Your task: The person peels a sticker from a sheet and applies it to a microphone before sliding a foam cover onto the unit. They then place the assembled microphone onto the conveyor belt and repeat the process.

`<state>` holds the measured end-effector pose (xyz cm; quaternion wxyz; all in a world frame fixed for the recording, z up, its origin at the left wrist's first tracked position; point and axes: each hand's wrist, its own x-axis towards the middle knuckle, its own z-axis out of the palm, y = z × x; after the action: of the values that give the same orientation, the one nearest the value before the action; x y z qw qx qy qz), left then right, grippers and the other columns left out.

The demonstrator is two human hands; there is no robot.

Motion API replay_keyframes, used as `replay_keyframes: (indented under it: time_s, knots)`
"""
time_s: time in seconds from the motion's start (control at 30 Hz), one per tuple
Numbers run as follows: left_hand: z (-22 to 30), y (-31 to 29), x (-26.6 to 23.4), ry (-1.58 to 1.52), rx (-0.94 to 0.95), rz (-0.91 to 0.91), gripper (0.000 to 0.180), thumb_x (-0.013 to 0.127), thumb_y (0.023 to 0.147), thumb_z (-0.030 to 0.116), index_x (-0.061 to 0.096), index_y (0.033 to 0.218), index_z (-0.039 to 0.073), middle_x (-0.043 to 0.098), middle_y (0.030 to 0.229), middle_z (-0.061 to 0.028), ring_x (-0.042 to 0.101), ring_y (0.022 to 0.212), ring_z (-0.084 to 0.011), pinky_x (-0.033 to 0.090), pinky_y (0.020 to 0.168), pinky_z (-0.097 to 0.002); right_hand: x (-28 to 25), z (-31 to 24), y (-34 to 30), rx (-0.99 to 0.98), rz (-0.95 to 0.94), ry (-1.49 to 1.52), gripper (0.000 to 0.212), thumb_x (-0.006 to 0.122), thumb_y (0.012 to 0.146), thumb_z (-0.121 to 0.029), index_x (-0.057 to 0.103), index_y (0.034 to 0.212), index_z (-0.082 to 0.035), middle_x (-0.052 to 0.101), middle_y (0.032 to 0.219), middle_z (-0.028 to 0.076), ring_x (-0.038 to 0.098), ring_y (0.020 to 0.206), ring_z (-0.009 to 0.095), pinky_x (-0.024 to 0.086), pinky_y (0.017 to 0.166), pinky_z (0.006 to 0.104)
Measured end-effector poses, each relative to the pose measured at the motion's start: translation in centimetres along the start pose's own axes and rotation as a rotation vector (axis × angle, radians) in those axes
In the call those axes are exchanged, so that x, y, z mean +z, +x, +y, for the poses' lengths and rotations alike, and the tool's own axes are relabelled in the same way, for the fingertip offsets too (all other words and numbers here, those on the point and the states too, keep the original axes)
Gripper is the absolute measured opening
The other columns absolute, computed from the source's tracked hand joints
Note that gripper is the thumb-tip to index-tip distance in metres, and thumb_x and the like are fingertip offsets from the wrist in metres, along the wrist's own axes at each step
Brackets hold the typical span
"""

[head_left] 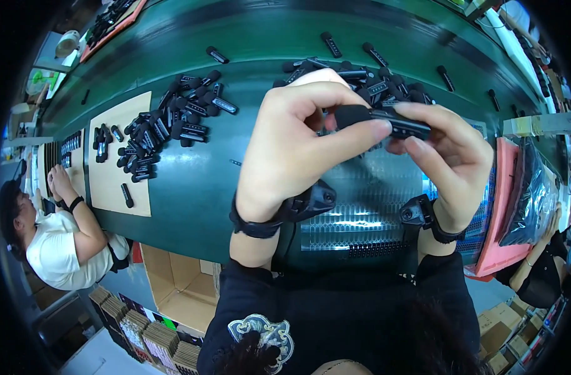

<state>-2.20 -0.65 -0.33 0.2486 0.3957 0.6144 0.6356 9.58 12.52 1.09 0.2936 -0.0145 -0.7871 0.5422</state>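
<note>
The surface [191,181] is showing green, the held mic [353,117] showing black; by the near edge, a board [107,178] is showing tan, a sheet [488,253] pink.

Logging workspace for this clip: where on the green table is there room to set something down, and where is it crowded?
Room: the green table between the beige sheet and the left hand, nearer than the left pile of black devices, apart from one small piece. Crowded: that pile, and the far pile beyond the left hand.
</note>
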Motion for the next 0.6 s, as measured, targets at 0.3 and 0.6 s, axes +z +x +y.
replay_keyframes:
  time_s: [0.3, 0.6]
  knots:
    - [-0.9, 0.2, -1.8, 0.225, 0.17, 0.275, 0.016, 0.067, 0.067, 0.002, 0.061, 0.082, -0.002, 0.05, 0.07, 0.0011, 0.044, 0.06, -0.0029, 0.032, 0.05, -0.0139, 1.5, 0.5, 5.1, 0.239, -0.194, 0.115, 0.018, 0.058, 0.075, -0.002, 0.06, 0.092, 0.003, 0.06, 0.075, 0.008, 0.058, 0.064, 0.011, 0.047, 0.059, 0.0195]
    - [1.5, -6.1, -11.0, 0.122, 0.124, 0.914, 0.021, 0.06, 0.076, 0.01, 0.057, 0.094, 0.0, 0.053, 0.074, 0.0, 0.047, 0.064, -0.0047, 0.035, 0.055, -0.0144, 10.5, 16.6, 19.9, 0.533, -0.601, -0.055, 0.02, 0.057, 0.079, -0.013, 0.06, 0.095, -0.001, 0.06, 0.074, 0.003, 0.056, 0.063, 0.007, 0.048, 0.059, 0.0201]
